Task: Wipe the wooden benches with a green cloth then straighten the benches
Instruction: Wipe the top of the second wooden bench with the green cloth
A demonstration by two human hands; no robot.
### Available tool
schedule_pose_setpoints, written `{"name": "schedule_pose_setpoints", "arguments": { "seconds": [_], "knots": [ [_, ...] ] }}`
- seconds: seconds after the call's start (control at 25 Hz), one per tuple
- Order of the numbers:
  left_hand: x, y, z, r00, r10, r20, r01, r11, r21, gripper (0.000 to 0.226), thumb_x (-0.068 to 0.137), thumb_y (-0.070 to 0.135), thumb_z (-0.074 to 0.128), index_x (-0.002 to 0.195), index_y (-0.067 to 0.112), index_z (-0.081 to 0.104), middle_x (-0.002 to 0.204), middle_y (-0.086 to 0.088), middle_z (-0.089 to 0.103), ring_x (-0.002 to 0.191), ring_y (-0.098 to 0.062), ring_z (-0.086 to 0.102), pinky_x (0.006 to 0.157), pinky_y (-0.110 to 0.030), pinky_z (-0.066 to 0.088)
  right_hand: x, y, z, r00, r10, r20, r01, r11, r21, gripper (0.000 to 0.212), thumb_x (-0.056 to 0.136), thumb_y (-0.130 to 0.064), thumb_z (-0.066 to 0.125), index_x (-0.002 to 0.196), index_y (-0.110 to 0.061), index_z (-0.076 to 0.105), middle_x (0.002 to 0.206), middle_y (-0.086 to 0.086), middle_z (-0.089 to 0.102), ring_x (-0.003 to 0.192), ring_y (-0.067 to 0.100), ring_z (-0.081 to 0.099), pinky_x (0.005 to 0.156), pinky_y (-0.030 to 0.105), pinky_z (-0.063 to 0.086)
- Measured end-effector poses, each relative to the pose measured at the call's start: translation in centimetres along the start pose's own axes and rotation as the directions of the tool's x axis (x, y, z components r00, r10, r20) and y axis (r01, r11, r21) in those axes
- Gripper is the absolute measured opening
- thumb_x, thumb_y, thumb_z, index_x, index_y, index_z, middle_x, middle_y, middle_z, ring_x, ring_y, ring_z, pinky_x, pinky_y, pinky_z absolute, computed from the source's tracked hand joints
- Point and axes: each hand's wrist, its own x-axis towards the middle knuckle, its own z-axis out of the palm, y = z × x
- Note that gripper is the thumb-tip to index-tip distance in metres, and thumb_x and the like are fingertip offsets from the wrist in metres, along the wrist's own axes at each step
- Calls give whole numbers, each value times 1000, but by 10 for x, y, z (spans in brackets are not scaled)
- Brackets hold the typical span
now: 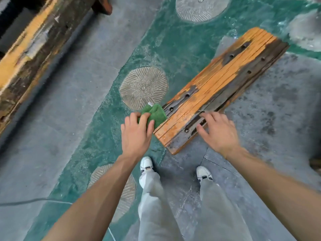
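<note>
A worn wooden bench (pixel 224 84), orange with dark weathered patches and bolt holes, runs diagonally from the centre to the upper right. My left hand (pixel 137 134) holds a bunched green cloth (pixel 155 113) at the bench's near left edge. My right hand (pixel 218 131) hovers with fingers spread over the bench's near right edge; whether it touches the wood is unclear. A second, longer weathered bench (pixel 31 49) lies along the upper left, blurred.
The floor is grey concrete with a green painted strip (pixel 173 46) holding round ribbed stone discs (pixel 143 87). My two feet in white shoes (pixel 146 165) stand just short of the bench end. A thin cable (pixel 22 202) crosses the lower left floor.
</note>
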Motion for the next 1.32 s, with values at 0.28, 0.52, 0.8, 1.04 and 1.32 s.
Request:
{"name": "schedule_pose_setpoints", "arguments": {
  "seconds": [0.28,0.52,0.8,1.04,1.32],
  "knots": [
    [89,-102,148,923,339,184,-340,940,-29,35,100,38,50,121,13,63,114,-17,57,101,-38,54,79,-49,43,58,-35,156,944,327,43,-330,939,96,51,99,-49,37,144,-25,40,144,8,43,128,34,41,103,51,36],
    [91,-134,299,774,593,222,-598,800,-48,29,100,36,46,121,18,55,115,-16,59,95,-37,57,77,-47,43,96,-32,275,902,430,36,-431,894,124,56,98,-48,43,148,-25,35,149,7,36,132,34,35,106,53,33],
    [76,-138,376,731,577,365,-642,762,81,59,99,57,31,156,43,26,170,-6,6,154,-39,4,115,-74,5,123,26,336,933,333,-135,-324,943,81,60,97,-52,33,151,-27,30,162,4,25,149,33,17,116,58,20],
    [82,-89,388,951,151,271,-192,972,134,59,100,55,22,158,46,12,170,-1,-1,155,-34,-3,113,-74,9,153,63,340,956,269,-115,-263,963,59,57,100,-52,25,154,-31,24,165,-1,17,153,27,8,122,54,10],
    [-38,-81,379,598,718,358,-734,669,-116,52,100,50,43,151,47,37,166,4,25,154,-27,20,112,-73,15,156,72,333,954,270,-126,-257,960,114,54,100,-49,25,152,-32,32,164,-5,23,152,24,15,120,53,18]
  ]
}}
